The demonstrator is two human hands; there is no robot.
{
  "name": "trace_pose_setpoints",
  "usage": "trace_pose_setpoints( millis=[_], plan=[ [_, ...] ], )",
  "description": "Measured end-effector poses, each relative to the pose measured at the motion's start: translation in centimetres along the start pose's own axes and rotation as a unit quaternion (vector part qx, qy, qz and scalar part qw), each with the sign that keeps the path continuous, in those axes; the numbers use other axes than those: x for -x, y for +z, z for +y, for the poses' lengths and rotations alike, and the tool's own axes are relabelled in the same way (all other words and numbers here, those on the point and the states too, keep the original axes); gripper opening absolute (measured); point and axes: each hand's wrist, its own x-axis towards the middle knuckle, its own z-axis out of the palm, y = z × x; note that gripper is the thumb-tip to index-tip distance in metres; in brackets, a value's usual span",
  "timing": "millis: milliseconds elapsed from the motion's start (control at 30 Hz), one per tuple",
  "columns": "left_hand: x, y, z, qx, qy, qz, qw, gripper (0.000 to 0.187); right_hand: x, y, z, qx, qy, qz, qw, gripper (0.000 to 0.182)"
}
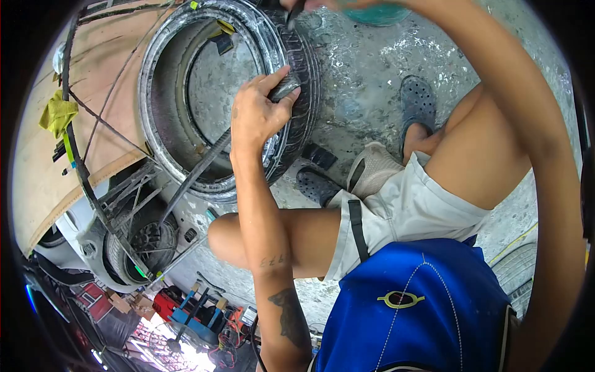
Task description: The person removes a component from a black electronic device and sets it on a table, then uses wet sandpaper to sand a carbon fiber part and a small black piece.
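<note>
A worn black tyre (308, 115) lies on its side on the wet floor, and the ground shows through its hole. My left hand (255, 115) is closed around one end of a long flat metal pry bar (201, 166), over the tyre's near edge. From there the bar slants across the opening and past the opposite rim. My right hand (317, 4) is at the top edge of the view, mostly cut off, with its fingers closed on a dark tool (295, 12) beside the tread. That tool's kind cannot be made out.
A wooden board on a metal frame (69, 139) stands close to the tyre, with a yellow-green cloth (59, 115) hung on it. A teal basin (376, 15) is at the top. Dark clogs (418, 99), a wheel (145, 245) and a tool pile (192, 310) are around.
</note>
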Motion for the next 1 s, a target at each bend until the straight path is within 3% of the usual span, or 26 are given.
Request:
trace_pose_setpoints(
  millis=[33, 100, 167, 200, 267, 367, 433, 467, 500, 567, 600, 667, 800, 1000],
  plan=[
    [0.0, -0.3, 0.4, 0.009, -0.005, -0.004, 1.0, 0.042, -0.1, -0.4, -2.6, -0.033, -0.014, -0.008, 0.999, 0.013],
    [0.2, -1.0, 1.3, -0.004, -0.031, -0.012, 0.999, 0.041, 0.1, -2.8, -7.0, -0.096, 0.042, -0.11, 0.988, 0.011],
    [0.7, -1.3, 1.4, -0.015, -0.057, -0.018, 0.998, 0.04, 0.9, -0.4, -7.3, -0.056, -0.037, 0.016, 0.998, 0.01],
    [0.9, -1.4, 1.3, 0.011, -0.03, 0.011, 0.999, 0.039, 1.6, 0.1, -7.3, -0.055, -0.038, 0.016, 0.998, 0.01],
    [1.4, -2.2, 1.1, 0.038, 0.025, 0.066, 0.997, 0.036, 2.4, 0.2, -8.8, -0.165, 0.043, 0.14, 0.975, 0.014],
    [2.9, -5.0, 1.9, 0.039, 0.033, 0.09, 0.995, 0.035, 3.5, -0.5, -11.2, -0.232, 0.09, 0.225, 0.942, 0.019],
    [4.2, -6.7, 2.4, 0.04, 0.045, 0.107, 0.992, 0.037, 3.7, 1.4, -11.2, -0.342, 0.125, 0.226, 0.903, 0.022],
    [4.9, -7.6, 2.9, 0.046, 0.05, 0.121, 0.99, 0.039, 4.3, -0.5, -13.2, -0.341, 0.109, 0.231, 0.905, 0.021],
    [5.6, -8.4, 3.4, 0.051, 0.056, 0.133, 0.988, 0.041, 4.0, 1.8, -12.4, -0.357, 0.119, 0.212, 0.902, 0.023],
    [6.8, -9.5, 3.6, 0.024, 0.027, 0.129, 0.991, 0.043, 3.9, 1.5, -13.9, -0.323, 0.075, 0.262, 0.906, 0.015],
    [7.4, -9.8, 3.3, 0.013, 0.061, 0.139, 0.988, 0.042, 3.7, 1.7, -14.0, -0.336, 0.068, 0.266, 0.901, 0.015],
    [8.4, -10.4, 3.6, -0.007, 0.085, 0.144, 0.986, 0.043, 3.5, 2.0, -13.8, -0.301, 0.156, 0.187, 0.922, 0.019],
    [9.4, -10.7, 2.6, 0.006, 0.15, 0.18, 0.972, 0.046, 3.5, 2.5, -13.6, -0.296, 0.123, 0.167, 0.932, 0.021],
    [9.5, -10.8, 2.6, 0.007, 0.146, 0.195, 0.97, 0.046, 3.1, 2.9, -13.7, -0.398, 0.066, 0.189, 0.895, 0.02]
  ],
)
